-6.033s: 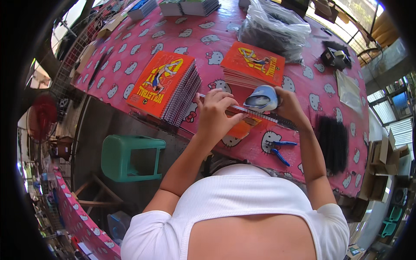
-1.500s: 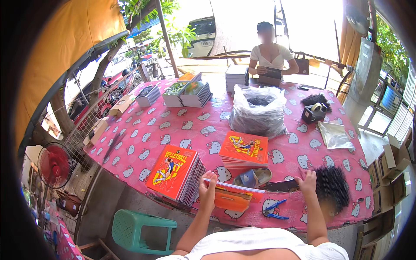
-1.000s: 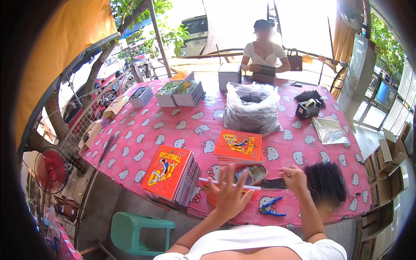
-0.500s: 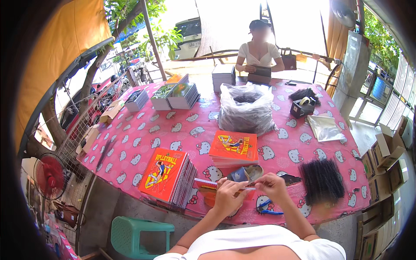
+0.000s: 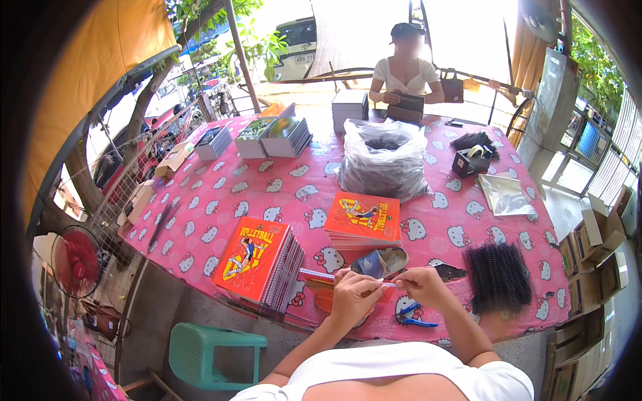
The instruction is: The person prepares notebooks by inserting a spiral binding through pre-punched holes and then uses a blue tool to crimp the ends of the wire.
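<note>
My left hand (image 5: pixel 354 293) is closed around an orange-covered notebook (image 5: pixel 322 298), held with its bound edge up near the table's front edge. My right hand (image 5: pixel 424 286) pinches at the right end of that edge; what lies between its fingertips is too small to make out. Left of my hands stands a stack of orange spiral notebooks (image 5: pixel 250 262). Beyond them lies another stack of orange notebooks (image 5: pixel 363 217). A shallow dish (image 5: pixel 381 263) sits just past my fingers. Blue-handled pliers (image 5: pixel 416 317) rest near my right wrist.
Black plastic binding coils (image 5: pixel 499 277) are piled at right. A plastic bag (image 5: pixel 382 164) of dark coils, a tape dispenser (image 5: pixel 471 161) and more book stacks (image 5: pixel 275 137) stand farther back. Across the table a person (image 5: pixel 405 73) handles a dark book. A green stool (image 5: pixel 215 354) stands at lower left.
My right hand has come slightly closer to my left at the notebook's edge. The view has shifted a little. Across the table, the person's dark book is tilted slightly differently.
</note>
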### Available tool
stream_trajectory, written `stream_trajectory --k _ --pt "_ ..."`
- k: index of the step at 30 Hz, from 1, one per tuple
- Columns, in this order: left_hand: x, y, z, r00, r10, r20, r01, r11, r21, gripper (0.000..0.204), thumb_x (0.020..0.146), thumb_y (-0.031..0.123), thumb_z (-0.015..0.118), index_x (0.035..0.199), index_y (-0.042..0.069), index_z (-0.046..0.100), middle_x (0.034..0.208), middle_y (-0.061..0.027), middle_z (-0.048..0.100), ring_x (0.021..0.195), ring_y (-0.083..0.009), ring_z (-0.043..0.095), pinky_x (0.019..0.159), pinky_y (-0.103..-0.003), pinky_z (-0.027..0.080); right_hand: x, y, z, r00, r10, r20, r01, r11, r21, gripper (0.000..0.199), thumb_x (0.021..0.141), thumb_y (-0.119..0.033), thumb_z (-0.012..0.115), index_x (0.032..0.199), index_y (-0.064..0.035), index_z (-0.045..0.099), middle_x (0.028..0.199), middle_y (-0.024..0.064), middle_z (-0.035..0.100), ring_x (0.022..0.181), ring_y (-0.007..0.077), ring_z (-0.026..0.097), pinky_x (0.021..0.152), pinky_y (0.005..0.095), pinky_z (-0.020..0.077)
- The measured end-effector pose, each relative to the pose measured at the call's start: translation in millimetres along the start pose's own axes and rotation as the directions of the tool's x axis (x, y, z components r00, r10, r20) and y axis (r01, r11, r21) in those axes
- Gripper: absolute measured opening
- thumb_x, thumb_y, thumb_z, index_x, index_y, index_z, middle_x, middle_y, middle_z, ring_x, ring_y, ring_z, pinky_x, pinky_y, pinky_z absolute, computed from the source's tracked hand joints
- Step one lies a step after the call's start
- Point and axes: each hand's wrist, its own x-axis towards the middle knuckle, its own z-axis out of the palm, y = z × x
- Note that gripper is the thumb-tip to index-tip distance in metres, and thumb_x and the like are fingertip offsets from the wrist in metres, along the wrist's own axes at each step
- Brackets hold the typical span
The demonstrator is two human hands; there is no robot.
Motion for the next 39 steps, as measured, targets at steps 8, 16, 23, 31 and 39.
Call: stream_trajectory --k 8,16,23,31,39 --pt "0 1 4 0.999 -0.012 -0.033 0.013 0.999 0.038 0.011 0.069 0.019 0.077 0.069 0.01 0.07 0.07 0.0005 0.066 0.067 -0.0152 0.058 0.082 -0.034 0.037 2 -3 5 0.973 -0.205 -0.104 0.191 0.974 -0.124 0.013 0.078 -0.013 0.071 0.089 -0.0061 0.07 0.079 0.01 0.063 0.069 0.0261 0.063 0.063 0.0331 0.0499" --pt "-1 1 3 0.999 -0.035 -0.019 0.037 0.996 0.079 0.011 0.069 0.017 0.077 0.075 0.011 0.07 0.073 -0.0002 0.067 0.07 -0.0164 0.06 0.082 -0.035 0.038 -1 -5 10 0.966 -0.251 -0.068 0.21 0.904 -0.372 0.02 0.08 -0.022 0.069 0.092 -0.0069 0.066 0.085 0.0108 0.062 0.071 0.0256 0.062 0.062 0.035 0.0491" --pt "-3 -2 0 1.0 0.014 -0.004 -0.013 0.999 0.046 0.015 0.067 0.011 0.078 0.079 0.011 0.069 0.079 -0.0012 0.068 0.071 -0.017 0.062 0.08 -0.034 0.039 -4 -20 9 0.965 -0.225 -0.134 0.157 0.906 -0.392 0.023 0.083 -0.03 0.065 0.094 -0.01 0.059 0.084 0.008 0.057 0.078 0.0309 0.062 0.062 0.04 0.0494" --pt "-2 -4 1 0.998 0.049 -0.039 -0.047 0.997 0.056 0.011 0.065 0.009 0.077 0.071 0.011 0.068 0.079 0.0003 0.068 0.075 -0.0165 0.061 0.081 -0.035 0.039 0 -11 17 0.94 -0.318 -0.126 0.212 0.83 -0.516 0.024 0.081 -0.03 0.067 0.093 -0.011 0.059 0.083 0.0069 0.056 0.076 0.0294 0.062 0.06 0.039 0.0495" --pt "-7 0 -5 1.0 0.004 -0.015 -0.003 0.992 0.122 0.01 0.066 0.01 0.077 0.072 0.014 0.069 0.081 0.0031 0.069 0.079 -0.0145 0.06 0.091 -0.039 0.034 0 -11 20 0.927 -0.364 -0.091 0.265 0.807 -0.527 0.026 0.077 -0.029 0.07 0.093 -0.0108 0.06 0.085 0.0067 0.056 0.076 0.0286 0.061 0.058 0.0387 0.049"
